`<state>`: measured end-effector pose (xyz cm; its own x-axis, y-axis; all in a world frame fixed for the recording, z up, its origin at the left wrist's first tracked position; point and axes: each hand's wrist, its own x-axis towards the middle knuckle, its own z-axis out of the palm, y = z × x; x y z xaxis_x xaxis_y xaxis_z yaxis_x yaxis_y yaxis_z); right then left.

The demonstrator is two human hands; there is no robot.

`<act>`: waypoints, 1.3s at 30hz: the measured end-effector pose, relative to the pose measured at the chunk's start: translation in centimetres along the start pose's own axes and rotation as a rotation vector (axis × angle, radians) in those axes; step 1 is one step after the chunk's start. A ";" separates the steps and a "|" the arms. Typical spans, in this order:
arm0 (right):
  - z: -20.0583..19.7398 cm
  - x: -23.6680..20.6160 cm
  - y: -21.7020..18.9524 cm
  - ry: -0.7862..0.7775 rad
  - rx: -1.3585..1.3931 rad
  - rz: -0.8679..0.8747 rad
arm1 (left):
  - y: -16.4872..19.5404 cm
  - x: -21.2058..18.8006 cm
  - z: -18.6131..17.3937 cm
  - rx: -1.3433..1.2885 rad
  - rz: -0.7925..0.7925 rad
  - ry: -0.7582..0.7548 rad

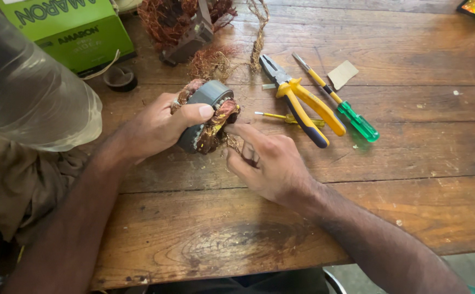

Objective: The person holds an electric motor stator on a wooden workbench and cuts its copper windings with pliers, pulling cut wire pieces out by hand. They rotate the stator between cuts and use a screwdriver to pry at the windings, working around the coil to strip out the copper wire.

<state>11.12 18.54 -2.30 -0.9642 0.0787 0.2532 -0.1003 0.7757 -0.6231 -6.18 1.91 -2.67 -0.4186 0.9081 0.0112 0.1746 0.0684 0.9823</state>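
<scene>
My left hand grips a small grey motor stator wound with copper wire, thumb pressed on its top. The stator rests tilted on the wooden table. My right hand is just right of it, index finger and thumb pinching the copper winding at the stator's lower edge. Loose strands of wire hang under the fingers.
Yellow-handled pliers, a green-handled screwdriver and a thin yellow screwdriver lie right of the stator. Tangled copper wire, a green box, a tape roll and a clear plastic bottle sit at the back left.
</scene>
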 end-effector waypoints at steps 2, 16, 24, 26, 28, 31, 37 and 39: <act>-0.1 0.0 0.0 0.003 0.031 -0.009 | 0.0 0.1 -0.1 0.014 -0.005 0.002; -2.5 0.6 0.7 -0.360 1.261 0.649 | -0.4 0.2 -0.1 0.005 0.028 0.004; -1.5 0.4 1.8 -0.313 1.575 0.605 | -0.5 0.1 -0.4 0.094 0.023 0.013; -1.1 0.2 2.0 -0.275 1.551 0.630 | -0.4 0.1 -0.5 0.127 -0.017 0.022; -0.9 0.2 2.2 -0.258 1.550 0.634 | -0.3 0.1 -0.5 0.174 -0.045 0.019; -0.9 0.4 2.3 -0.253 1.502 0.638 | -0.3 0.0 -0.7 0.175 0.046 0.019; -2.9 1.2 2.9 -0.124 0.687 0.311 | -0.1 -0.4 -1.1 0.165 0.048 -0.031; -3.6 1.3 3.0 0.052 0.504 0.161 | 0.1 -0.5 -1.3 0.165 0.040 -0.046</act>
<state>10.43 23.26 -1.19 -0.9649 0.2131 0.1536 -0.0700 0.3551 -0.9322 -7.16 0.94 -2.35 -0.3681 0.9291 0.0369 0.3356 0.0957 0.9371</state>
